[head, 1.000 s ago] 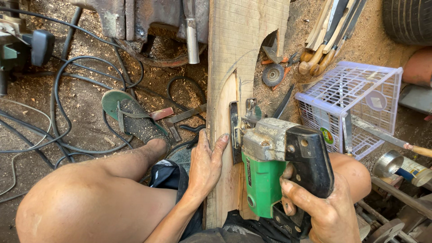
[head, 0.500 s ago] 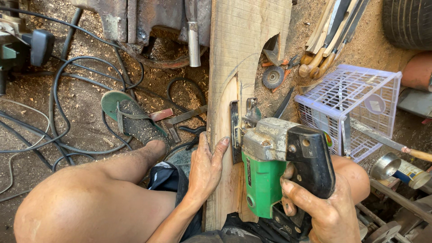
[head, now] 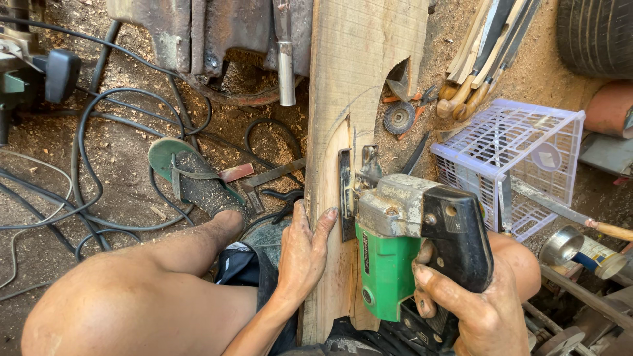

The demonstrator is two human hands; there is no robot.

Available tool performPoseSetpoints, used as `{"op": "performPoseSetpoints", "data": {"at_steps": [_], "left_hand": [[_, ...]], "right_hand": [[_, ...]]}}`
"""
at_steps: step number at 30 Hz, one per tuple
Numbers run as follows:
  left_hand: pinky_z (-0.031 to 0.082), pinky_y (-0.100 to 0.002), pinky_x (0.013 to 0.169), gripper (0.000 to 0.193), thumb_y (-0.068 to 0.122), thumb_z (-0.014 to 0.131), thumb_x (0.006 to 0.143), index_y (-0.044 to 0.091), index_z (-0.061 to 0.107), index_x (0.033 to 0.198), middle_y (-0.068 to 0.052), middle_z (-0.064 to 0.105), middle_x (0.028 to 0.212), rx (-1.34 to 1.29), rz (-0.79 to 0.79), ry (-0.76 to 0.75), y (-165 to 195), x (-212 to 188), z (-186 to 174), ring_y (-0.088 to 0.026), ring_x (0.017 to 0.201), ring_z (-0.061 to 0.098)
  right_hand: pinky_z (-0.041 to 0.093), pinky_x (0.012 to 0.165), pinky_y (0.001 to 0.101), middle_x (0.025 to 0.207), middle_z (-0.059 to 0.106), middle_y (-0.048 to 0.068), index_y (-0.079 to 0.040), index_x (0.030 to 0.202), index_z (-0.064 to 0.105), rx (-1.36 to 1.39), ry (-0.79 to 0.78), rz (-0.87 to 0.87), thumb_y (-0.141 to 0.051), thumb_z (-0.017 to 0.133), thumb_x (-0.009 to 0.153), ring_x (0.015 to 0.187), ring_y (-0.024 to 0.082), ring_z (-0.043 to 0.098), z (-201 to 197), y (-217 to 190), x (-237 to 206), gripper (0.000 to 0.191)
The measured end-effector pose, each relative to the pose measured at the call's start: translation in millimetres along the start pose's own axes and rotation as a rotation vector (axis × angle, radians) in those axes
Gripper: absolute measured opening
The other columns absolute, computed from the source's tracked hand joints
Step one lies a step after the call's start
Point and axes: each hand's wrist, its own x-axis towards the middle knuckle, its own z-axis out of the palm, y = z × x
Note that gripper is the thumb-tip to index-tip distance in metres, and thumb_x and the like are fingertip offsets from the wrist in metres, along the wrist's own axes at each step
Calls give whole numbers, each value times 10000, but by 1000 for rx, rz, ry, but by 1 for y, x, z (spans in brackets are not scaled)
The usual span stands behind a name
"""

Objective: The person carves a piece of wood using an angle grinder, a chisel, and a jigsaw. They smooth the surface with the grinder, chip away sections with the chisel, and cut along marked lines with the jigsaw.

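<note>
**Green power tool pressed to a long plank, both hands at work**

The wooden plank [head: 359, 99] runs lengthwise from the person's lap away toward the top of the view, lying over a sawdust-covered floor [head: 125, 165]. A curved pencil line and a cut-away step show along its left part. The right hand [head: 484, 310] has its grip clamped around the black handle of the green power tool [head: 402, 244], whose metal base sits on the plank just right of the step. The left hand [head: 303, 254] lies flat with fingers spread against the plank's left edge, just beside the tool and not touching it; its grip is apart, closed on nothing.

The plank thus lies between the two hands, under the tool and against the left palm.

A sandal [head: 194, 178] rests on the floor to the left, among black cables [head: 86, 132]. To the right stand a white plastic basket [head: 508, 158], a bundle of wooden-handled tools [head: 475, 72] and a small grinding disc [head: 399, 117] near the plank's notch.
</note>
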Motion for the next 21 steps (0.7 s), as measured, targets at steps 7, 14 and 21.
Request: {"op": "performPoseSetpoints", "data": {"at_steps": [7, 14, 21], "left_hand": [[569, -433, 740, 629, 466, 563, 960, -69, 525, 1288, -270, 755, 899, -10, -17, -3, 1, 2, 0, -329, 815, 781], [577, -429, 730, 662, 449, 581, 967, -91, 458, 1328, -280, 744, 872, 5, -33, 4, 0, 2, 1, -326, 796, 783], [571, -441, 698, 540, 447, 564, 965, -33, 552, 1210, -243, 754, 833, -28, -29, -18, 2, 2, -1, -321, 739, 776]], "right_hand": [[464, 476, 348, 752, 600, 139, 71, 1037, 611, -33, 9, 21, -24, 725, 829, 564, 209, 570, 2, -7, 3, 256], [454, 476, 343, 736, 597, 130, 64, 1053, 605, -24, 5, -22, -27, 727, 826, 558, 211, 567, 4, -8, 4, 273], [451, 483, 344, 717, 590, 134, 66, 1047, 603, -19, 10, -8, -25, 715, 830, 554, 212, 565, 6, -12, 6, 260]]}}
